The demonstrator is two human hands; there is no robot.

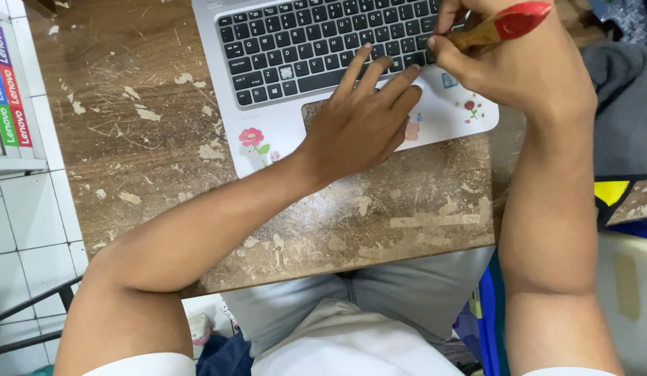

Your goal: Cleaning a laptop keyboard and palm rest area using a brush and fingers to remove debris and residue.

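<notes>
From the head camera I look down on a silver laptop [289,132] with black keys, lying on a scarred wooden counter [163,139] whose varnish has flaked away in pale patches. The left hand [362,125] reaches across from the lower left, forearm angled over the counter's near edge, palm down on the laptop's palm rest over the touchpad; its fingers [379,73] are spread and loose, gripping nothing, with the tips touching the bottom rows of the keyboard. The right hand [518,63] comes down from the right edge, wrist bent, closed around a small brush [501,26] with a tan wooden shaft and a red end that juts up and right past the knuckles. The working tip is hidden behind the fingers at the right end of the keyboard, so I cannot tell whether it touches the keys. Flower stickers [252,138] dot the palm rest. White tiled flooring [31,230] shows at left, beside a white unit [10,163] with coloured strips. Grey trousers and a white shirt fill the bottom; dark cloth [626,111] sits at right.
</notes>
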